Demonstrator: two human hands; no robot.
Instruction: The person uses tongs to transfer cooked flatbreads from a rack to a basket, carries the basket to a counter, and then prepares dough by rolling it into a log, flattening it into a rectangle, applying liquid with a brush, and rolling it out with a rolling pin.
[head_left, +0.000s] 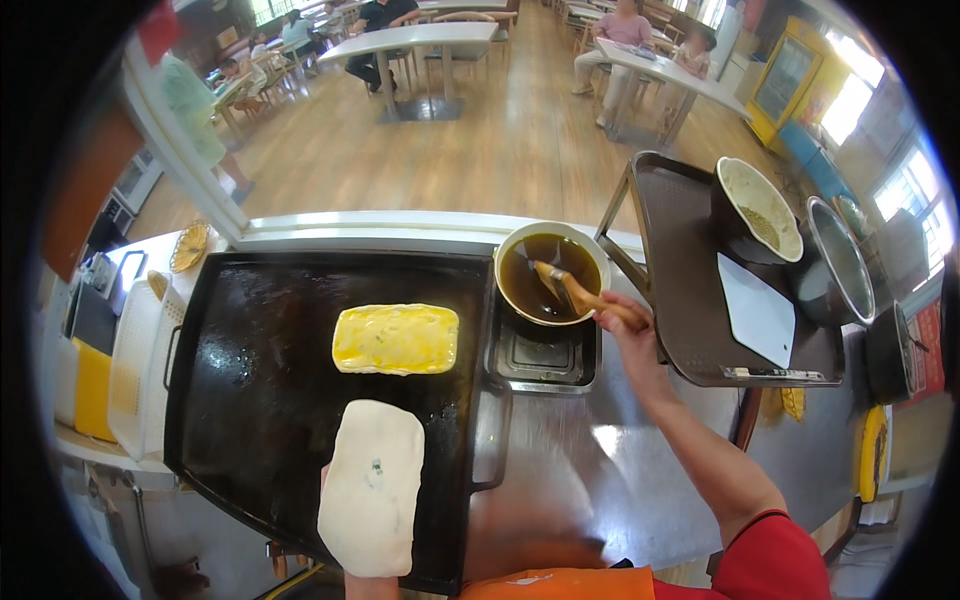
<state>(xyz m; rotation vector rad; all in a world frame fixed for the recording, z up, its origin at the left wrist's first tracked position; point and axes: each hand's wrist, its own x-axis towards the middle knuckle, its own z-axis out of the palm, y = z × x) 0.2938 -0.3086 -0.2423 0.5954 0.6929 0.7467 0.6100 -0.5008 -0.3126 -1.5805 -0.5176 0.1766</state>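
My right hand (628, 319) grips the wooden handle of a pastry brush (564, 289), its bristles in a bowl of brown oil-like liquid (536, 300). A flat piece of raw filled dough (373, 487) lies over my left hand (371, 587), which is mostly hidden beneath it; only the wrist and a bit of a finger show. The dough is above the front part of a black griddle (262, 360). Farther back on the griddle lies a rectangular flatbread (395, 339) with a yellow, glossy coating.
A metal tray (544, 358) sits beneath the bowl. At right, a brown serving tray (686, 330) on a raised frame holds a white scraper (756, 310) and a container of ground seasoning (759, 210). A white plastic basket (139, 367) stands at left. Several people sit beyond the window ledge (375, 223).
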